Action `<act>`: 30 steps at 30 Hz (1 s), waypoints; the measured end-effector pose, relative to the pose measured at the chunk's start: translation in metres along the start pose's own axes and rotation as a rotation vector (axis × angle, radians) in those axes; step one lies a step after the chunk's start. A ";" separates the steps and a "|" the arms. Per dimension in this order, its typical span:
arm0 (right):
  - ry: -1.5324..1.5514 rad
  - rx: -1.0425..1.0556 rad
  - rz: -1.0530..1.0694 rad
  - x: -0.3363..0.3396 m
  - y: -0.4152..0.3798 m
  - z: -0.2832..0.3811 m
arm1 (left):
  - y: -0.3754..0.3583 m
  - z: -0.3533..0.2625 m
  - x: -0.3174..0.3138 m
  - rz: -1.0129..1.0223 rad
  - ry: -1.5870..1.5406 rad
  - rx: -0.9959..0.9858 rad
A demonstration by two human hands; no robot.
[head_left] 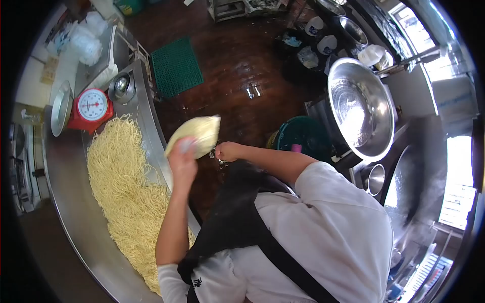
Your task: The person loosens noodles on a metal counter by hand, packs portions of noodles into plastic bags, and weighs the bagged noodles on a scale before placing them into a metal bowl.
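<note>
The bare left hand [183, 159] is raised in front of the body, its fingers bent in a grip and slightly blurred. Its wrist [184, 181] runs nearly in line with the bare left forearm [173, 222], which extends away from the short white left sleeve [173, 280]. The bare right hand [228, 151] is curled into a fist, near the left hand but apart from it. The bare right forearm [273, 160] reaches across from the short white right sleeve [319, 183].
</note>
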State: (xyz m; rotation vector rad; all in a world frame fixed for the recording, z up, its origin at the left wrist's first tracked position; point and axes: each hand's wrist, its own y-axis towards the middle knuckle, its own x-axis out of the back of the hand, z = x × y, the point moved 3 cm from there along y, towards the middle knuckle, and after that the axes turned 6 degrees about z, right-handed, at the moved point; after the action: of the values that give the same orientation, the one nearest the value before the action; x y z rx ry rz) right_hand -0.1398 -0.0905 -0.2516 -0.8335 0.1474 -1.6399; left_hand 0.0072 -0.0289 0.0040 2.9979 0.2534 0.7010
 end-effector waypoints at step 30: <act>-0.226 0.742 0.200 0.052 -0.011 0.103 | -0.247 0.002 -0.030 -0.609 -0.369 0.749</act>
State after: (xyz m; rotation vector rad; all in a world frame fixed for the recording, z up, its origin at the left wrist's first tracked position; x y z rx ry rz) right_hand -0.0886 -0.0985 -0.1479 -0.4033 -0.4968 -1.2558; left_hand -0.0554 0.2094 -0.0324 3.2574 1.6123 -0.0403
